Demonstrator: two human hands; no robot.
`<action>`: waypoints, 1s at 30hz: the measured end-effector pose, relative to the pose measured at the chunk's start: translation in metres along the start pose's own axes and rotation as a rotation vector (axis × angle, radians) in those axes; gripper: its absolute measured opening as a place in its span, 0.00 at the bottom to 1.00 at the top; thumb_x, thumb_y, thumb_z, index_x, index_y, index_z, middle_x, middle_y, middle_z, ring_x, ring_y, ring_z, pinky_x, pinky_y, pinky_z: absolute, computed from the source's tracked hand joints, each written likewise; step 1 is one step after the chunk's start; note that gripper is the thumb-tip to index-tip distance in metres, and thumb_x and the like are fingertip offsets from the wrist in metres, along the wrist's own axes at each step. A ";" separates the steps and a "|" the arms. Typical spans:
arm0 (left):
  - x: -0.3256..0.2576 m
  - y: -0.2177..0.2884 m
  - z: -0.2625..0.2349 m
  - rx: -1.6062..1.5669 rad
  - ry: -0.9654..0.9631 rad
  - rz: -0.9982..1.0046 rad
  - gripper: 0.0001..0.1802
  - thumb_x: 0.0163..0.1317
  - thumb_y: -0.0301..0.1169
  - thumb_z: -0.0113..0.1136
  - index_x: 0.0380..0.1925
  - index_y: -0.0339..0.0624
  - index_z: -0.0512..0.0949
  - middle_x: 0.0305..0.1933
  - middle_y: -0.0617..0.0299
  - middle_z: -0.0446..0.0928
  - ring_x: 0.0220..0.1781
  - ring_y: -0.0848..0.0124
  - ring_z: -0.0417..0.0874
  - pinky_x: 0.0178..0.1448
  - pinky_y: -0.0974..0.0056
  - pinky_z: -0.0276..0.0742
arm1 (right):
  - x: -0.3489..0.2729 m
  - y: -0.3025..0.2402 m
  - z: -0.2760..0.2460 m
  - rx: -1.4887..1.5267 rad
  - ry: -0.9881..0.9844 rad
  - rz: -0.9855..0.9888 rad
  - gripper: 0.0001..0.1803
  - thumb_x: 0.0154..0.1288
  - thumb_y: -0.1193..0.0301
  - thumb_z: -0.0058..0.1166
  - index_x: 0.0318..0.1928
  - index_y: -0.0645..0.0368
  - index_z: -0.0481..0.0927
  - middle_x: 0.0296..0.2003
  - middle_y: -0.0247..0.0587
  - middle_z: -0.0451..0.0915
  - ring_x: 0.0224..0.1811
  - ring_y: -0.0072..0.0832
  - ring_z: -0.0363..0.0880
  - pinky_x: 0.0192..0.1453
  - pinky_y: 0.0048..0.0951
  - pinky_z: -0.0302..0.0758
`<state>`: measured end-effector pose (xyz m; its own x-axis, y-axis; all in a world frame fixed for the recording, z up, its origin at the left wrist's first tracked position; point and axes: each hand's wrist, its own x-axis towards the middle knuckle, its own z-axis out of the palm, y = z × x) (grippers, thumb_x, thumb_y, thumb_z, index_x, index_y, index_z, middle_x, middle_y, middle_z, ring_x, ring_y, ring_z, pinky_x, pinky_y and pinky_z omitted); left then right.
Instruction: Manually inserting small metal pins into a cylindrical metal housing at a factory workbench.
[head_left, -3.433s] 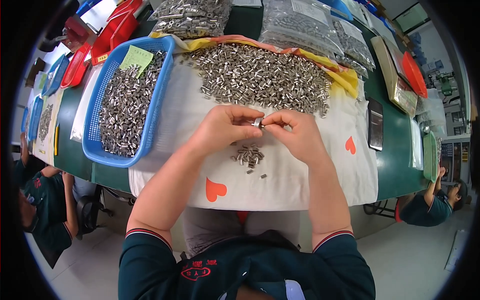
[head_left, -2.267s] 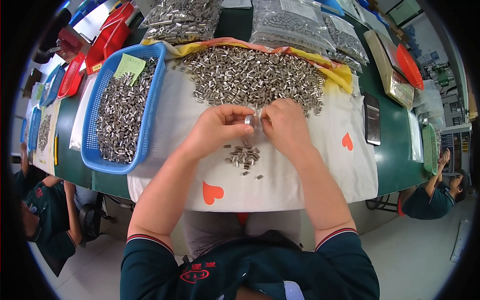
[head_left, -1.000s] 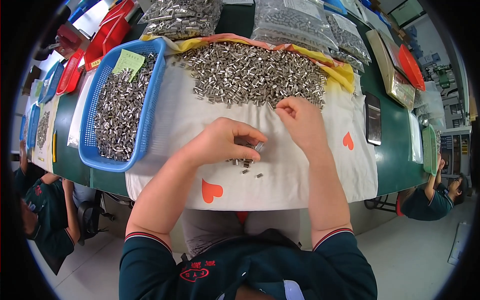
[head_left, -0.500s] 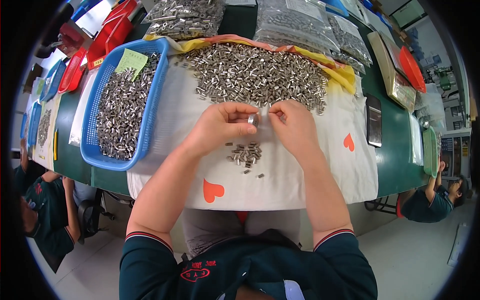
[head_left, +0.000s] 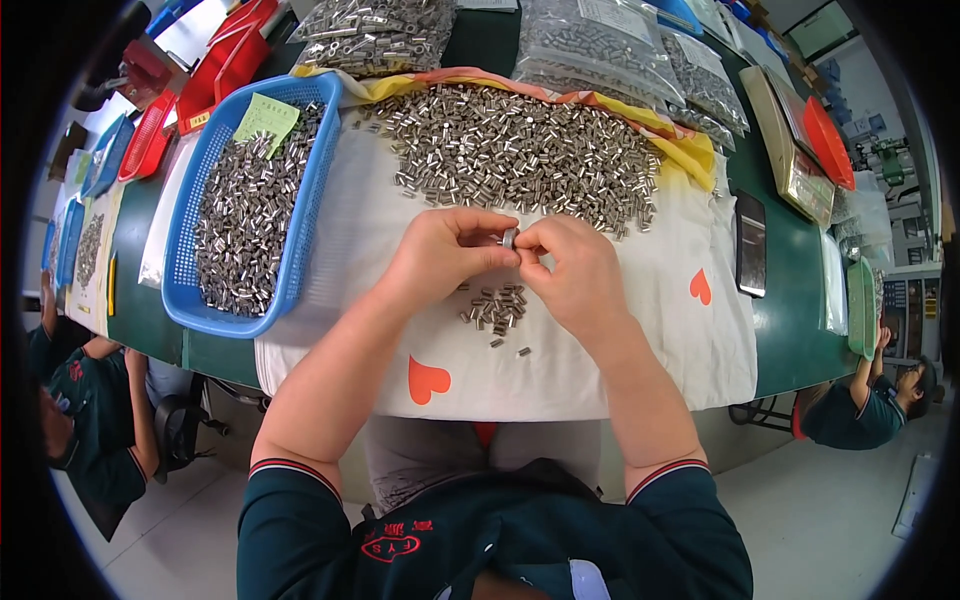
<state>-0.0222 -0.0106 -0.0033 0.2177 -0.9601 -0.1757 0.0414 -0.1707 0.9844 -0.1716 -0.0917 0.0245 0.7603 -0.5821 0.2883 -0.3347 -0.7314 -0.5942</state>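
Note:
Over the white cloth (head_left: pixel 560 375), my left hand (head_left: pixel 440 252) pinches a small round silver metal piece (head_left: pixel 509 238) between thumb and fingers. Against its other side are the fingertips of my right hand (head_left: pixel 572 262), closed together; anything between them is too small or hidden to name. Just below my hands lies a small cluster of short metal cylinders (head_left: pixel 497 308), with a couple apart from it. Beyond my hands spreads a large heap of the same cylinders (head_left: pixel 520 145).
At left, a blue basket (head_left: pixel 180 240) holds more cylinders and a yellow-green note (head_left: pixel 268 118). Plastic bags of metal parts (head_left: pixel 590 55) line the back. A phone (head_left: pixel 750 243) lies right, near a red tray (head_left: pixel 828 140). Co-workers (head_left: pixel 860 410) sit on both sides.
My right hand has moved left and slightly down, and its fingertips now meet the round metal piece in my left hand. The left hand has hardly shifted.

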 end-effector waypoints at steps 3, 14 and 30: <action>0.000 0.002 0.002 -0.106 -0.025 -0.010 0.20 0.48 0.24 0.64 0.43 0.32 0.74 0.34 0.64 0.77 0.35 0.81 0.75 0.40 0.75 0.73 | -0.002 0.004 -0.003 0.015 0.021 -0.003 0.06 0.48 0.75 0.57 0.29 0.61 0.77 0.26 0.38 0.77 0.28 0.26 0.76 0.32 0.25 0.72; -0.008 0.013 0.004 0.012 -0.234 -0.053 0.19 0.44 0.26 0.68 0.39 0.36 0.77 0.33 0.65 0.77 0.34 0.81 0.75 0.40 0.74 0.73 | 0.009 0.030 -0.025 0.228 0.044 0.404 0.05 0.52 0.75 0.55 0.30 0.62 0.77 0.23 0.31 0.75 0.25 0.16 0.69 0.32 0.17 0.67; -0.006 0.012 0.001 -0.012 -0.216 -0.031 0.18 0.46 0.25 0.66 0.39 0.37 0.77 0.33 0.65 0.77 0.33 0.80 0.75 0.40 0.74 0.73 | 0.007 0.027 0.010 -0.211 0.030 0.184 0.03 0.46 0.73 0.55 0.24 0.57 0.77 0.26 0.39 0.74 0.34 0.37 0.72 0.41 0.35 0.69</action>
<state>-0.0238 -0.0075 0.0091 0.0026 -0.9798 -0.1998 0.0569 -0.1993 0.9783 -0.1696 -0.1123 0.0033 0.6606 -0.7196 0.2138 -0.5760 -0.6686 -0.4703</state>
